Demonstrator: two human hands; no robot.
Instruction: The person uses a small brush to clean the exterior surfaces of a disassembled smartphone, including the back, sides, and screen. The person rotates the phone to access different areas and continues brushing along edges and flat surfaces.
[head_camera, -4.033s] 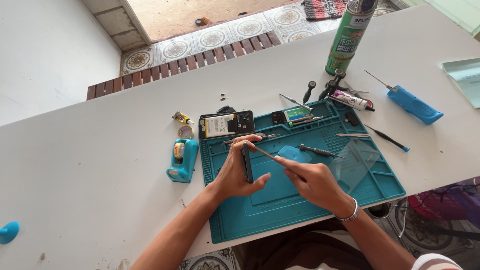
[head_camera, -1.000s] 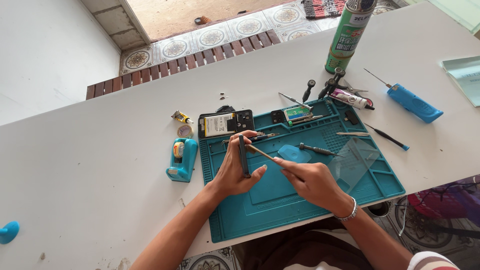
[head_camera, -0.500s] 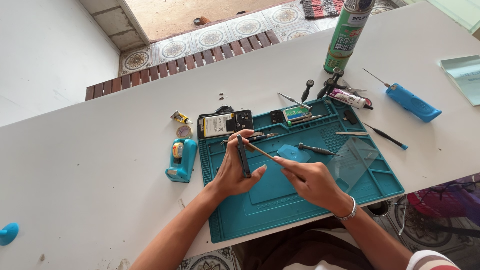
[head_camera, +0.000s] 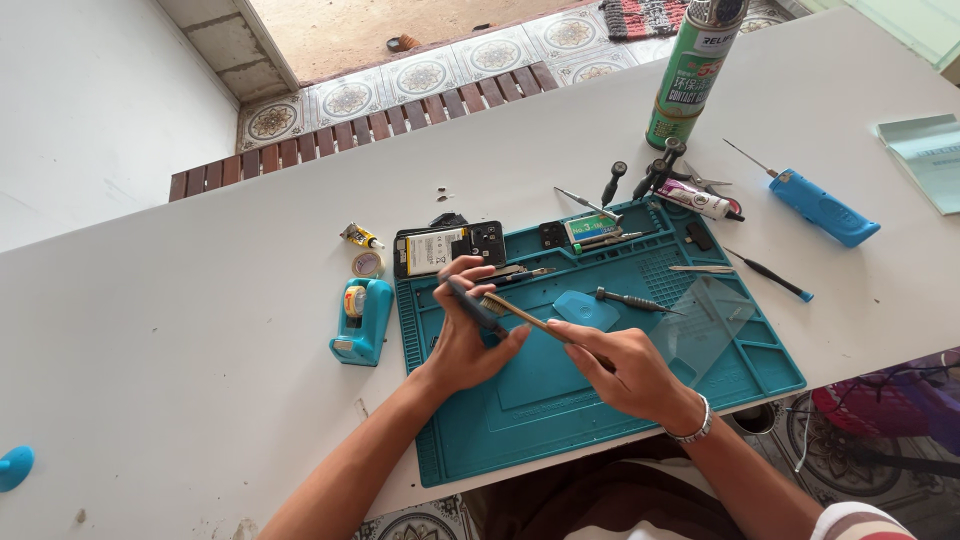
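One spray can (head_camera: 693, 70), one tape dispenser (head_camera: 360, 320) — two hands (head_camera: 470, 345).

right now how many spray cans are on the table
1: a green spray can stands upright at the far edge of the white table, beyond the teal mat.

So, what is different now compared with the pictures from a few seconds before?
Almost nothing. The left hand still holds the small dark part edge-up over the teal mat, and the right hand still keeps the brush against it. The tools on the mat and table have not moved.
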